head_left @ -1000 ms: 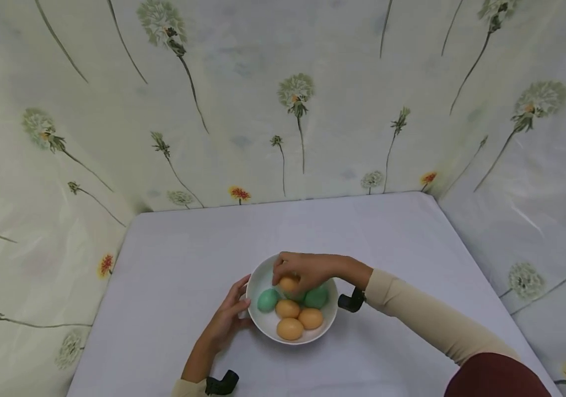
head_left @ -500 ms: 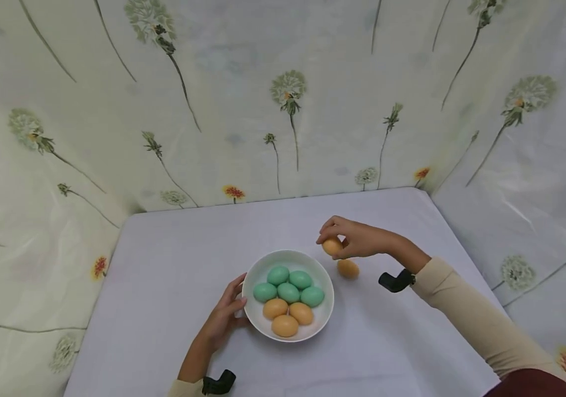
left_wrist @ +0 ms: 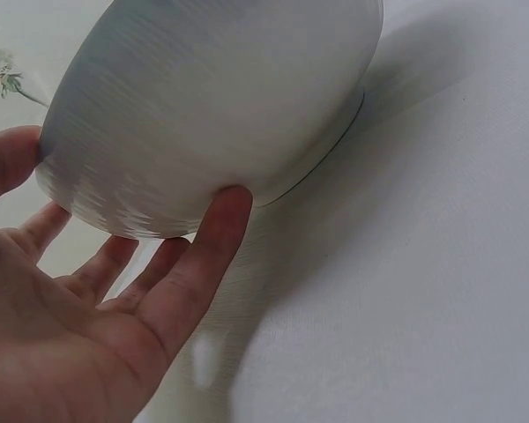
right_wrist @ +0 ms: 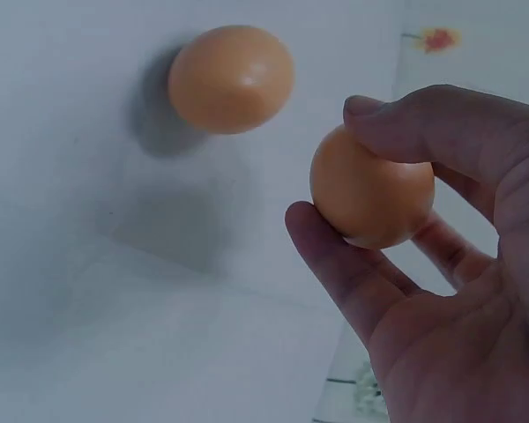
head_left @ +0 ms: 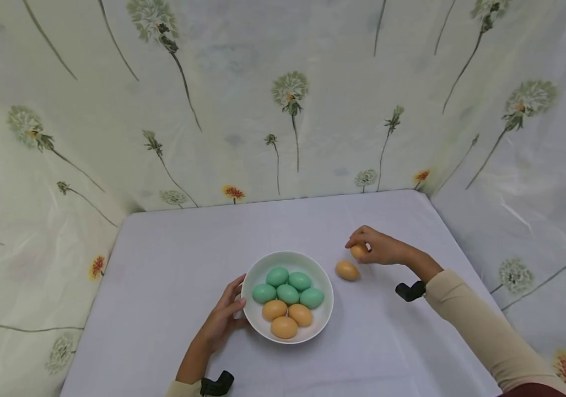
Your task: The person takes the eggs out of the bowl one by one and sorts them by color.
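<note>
A white bowl (head_left: 258, 277) stands on the table with several green eggs (head_left: 287, 294) and three brown-orange eggs (head_left: 284, 327) in it. My left hand (head_left: 223, 318) holds the bowl at its left side. In the left wrist view the thumb is at the bowl's (left_wrist: 212, 106) rim, and the fingertips lie against its outer wall. To the right of the bowl, my right hand (head_left: 379, 246) pinches an orange egg (right_wrist: 370, 189) between thumb and fingers, above the table. Another orange egg (head_left: 348, 270) lies on the cloth just beside that hand, nearer the bowl.
A white cloth (head_left: 203, 242) covers the table. Fabric walls printed with dandelions (head_left: 290, 91) rise behind it and on both sides. Each wrist wears a black camera mount (head_left: 410, 290).
The right hand has taken an orange egg out of the bowl and carried it right, past the egg on the cloth. The left hand has stayed at the bowl.
</note>
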The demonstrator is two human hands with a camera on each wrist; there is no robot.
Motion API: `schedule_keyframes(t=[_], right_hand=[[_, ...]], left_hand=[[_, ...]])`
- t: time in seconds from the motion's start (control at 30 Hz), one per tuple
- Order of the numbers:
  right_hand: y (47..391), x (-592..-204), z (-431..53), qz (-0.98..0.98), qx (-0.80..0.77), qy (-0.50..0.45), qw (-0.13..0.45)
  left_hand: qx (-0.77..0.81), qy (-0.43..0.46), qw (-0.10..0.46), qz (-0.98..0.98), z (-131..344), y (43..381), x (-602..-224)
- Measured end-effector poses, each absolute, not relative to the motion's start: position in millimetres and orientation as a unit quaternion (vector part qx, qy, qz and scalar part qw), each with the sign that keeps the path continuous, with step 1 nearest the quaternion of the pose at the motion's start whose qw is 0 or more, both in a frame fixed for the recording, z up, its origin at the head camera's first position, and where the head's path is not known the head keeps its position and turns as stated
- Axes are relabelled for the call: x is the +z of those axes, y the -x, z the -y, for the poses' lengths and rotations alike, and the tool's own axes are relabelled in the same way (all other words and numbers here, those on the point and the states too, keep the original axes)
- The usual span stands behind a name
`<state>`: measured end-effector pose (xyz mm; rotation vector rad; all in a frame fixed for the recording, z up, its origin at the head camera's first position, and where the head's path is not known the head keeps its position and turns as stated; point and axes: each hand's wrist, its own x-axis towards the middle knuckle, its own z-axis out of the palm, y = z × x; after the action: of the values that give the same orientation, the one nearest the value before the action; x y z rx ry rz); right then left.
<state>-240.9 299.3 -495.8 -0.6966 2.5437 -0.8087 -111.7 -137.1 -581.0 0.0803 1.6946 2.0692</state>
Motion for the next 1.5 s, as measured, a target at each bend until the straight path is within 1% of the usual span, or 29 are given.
schedule_keyframes(t=[0.3,0.57,0.8,1.17,1.4,1.5], right_hand=[[240.8,-523.9,-306.2,-0.914,-0.262,0.236,0.2],[239.0,-536.4,-307.9,-0.916,-0.259,0.23,0.202],[237.7,-538.5,-306.1,-0.916,-0.251,0.249,0.187],[241.4,-541.7,-306.4,-0.92,-0.235,0.246,0.194],[239.4,-531.7,-307.1,-0.914,-0.245,0.254,0.202],[239.1,-526.0,-309.0,-0.913,-0.251,0.243,0.211]], left_hand=[[0.755,-0.033,0.234,-0.611,137.6,113.1,-582.6],[0.753,-0.033,0.234,-0.614,137.7,114.5,-584.3],[0.752,-0.03,0.239,-0.613,137.6,114.3,-584.8],[0.756,-0.032,0.243,-0.607,140.2,113.6,-581.3],[0.758,-0.033,0.241,-0.605,142.0,115.7,-583.5],[0.758,-0.035,0.239,-0.606,142.3,116.2,-583.6]])
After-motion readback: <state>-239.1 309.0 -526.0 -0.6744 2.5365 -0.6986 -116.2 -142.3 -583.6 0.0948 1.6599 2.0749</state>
